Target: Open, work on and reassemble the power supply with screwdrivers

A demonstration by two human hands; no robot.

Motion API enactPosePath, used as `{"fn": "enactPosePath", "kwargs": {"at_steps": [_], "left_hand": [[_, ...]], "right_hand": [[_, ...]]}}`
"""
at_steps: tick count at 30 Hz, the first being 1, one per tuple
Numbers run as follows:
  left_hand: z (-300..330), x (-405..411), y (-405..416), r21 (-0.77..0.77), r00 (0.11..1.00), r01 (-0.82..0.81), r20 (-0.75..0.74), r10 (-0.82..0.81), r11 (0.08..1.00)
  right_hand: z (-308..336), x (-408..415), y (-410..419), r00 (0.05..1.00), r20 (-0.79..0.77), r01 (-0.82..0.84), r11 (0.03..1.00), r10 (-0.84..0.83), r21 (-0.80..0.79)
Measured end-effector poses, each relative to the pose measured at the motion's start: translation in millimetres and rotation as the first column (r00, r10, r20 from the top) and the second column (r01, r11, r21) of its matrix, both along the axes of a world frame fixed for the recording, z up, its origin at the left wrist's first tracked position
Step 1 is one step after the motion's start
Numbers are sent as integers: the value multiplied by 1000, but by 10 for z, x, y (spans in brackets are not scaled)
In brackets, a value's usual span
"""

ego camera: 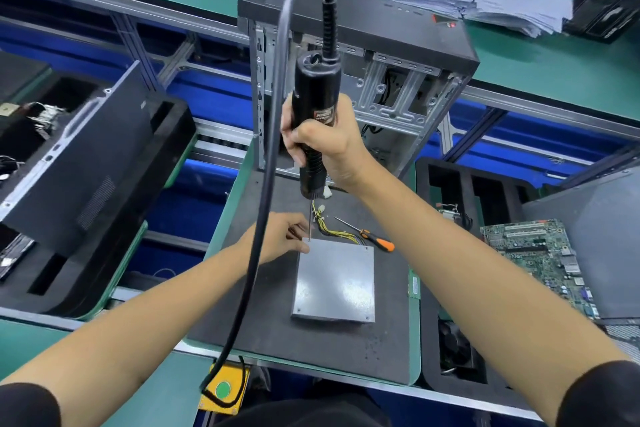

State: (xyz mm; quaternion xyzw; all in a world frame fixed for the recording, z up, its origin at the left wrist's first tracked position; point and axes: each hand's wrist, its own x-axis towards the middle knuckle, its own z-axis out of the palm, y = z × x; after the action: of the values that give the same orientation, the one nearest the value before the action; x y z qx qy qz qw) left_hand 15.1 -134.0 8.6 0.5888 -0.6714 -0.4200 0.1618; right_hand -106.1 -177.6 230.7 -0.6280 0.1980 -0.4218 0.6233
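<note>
Right hand (323, 142) gripping electric screwdriver (313, 121), bit sitting on power supply (334, 282) corner screw. Left hand (282, 236), fingers loosely extended, steadying that corner. Tilted bit risks cam-out, stripping the head.

1. Two bare forearms reach into view from the bottom edge, uncovered from above the elbow down to the wrist.
2. The left sleeve (27, 404) is black, short, and ends near the elbow with a plain rounded hem.
3. The right sleeve (602, 395) is black too, of the same cut.
4. The left hand (280, 236) and right hand (325, 146) wear no gloves, rings or watch.
</note>
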Motion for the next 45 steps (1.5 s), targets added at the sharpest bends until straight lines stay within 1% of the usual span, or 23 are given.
{"fn": "enactPosePath", "kwargs": {"at_steps": [3, 6, 8, 10, 12, 15, 17, 20, 22, 25, 33, 38, 41, 45], "left_hand": [[-50, 34, 15, 40, 998, -21, -55, 23, 999], [-72, 33, 6, -6, 1000, -3, -9, 3, 1000], [-74, 31, 18, -53, 1000, 22, 9, -22, 998], [-82, 36, 29, -69, 1000, 20, 10, -20, 997], [-93, 44, 33, -73, 1000, 22, 0, -22, 997], [-65, 43, 55, -92, 999, 51, 23, -49, 994], [-55, 37, 68, -98, 999, 36, 21, -34, 995], [-34, 21, 80, -94, 999, 18, 36, -15, 995], [-31, 10, 81, -81, 999, 16, 39, -13, 997], [-19, -5, 73, -87, 997, 13, 79, -6, 996], [19, -93, 126, -199, 969, 97, 241, -48, 975], [59, -95, 59, -149, 950, 148, 294, -100, 978], [80, -86, 20, -125, 947, 172, 295, -128, 977], [106, -66, -11, -110, 948, 186, 280, -149, 976]], "right_hand": [[6, -38, -22, 1000, 15, -8, 1000, 9, -8], [-22, -58, -64, 998, 39, -43, 999, 44, -7], [-46, -61, -83, 991, 68, -117, 993, 117, -7], [-61, -67, -101, 976, 93, -198, 980, 197, -4], [-69, -88, -128, 967, 90, -240, 971, 238, 12], [-85, -148, -147, 970, 62, -236, 972, 235, 10], [-103, -203, -130, 977, 69, -203, 979, 204, -17], [-149, -284, -86, 983, 140, -113, 992, 121, -64], [-174, -343, -64, 975, 195, -96, 994, 103, -46], [-194, -447, -40, 971, 210, -110, 994, 113, -29], [-148, -472, -73, 968, 199, -152, 988, 155, -31], [-86, -463, -135, 971, 187, -166, 984, 151, 71], [-71, -411, -150, 963, 171, -223, 971, 207, 80], [-62, -339, -141, 960, 138, -256, 963, 243, 87]]}}
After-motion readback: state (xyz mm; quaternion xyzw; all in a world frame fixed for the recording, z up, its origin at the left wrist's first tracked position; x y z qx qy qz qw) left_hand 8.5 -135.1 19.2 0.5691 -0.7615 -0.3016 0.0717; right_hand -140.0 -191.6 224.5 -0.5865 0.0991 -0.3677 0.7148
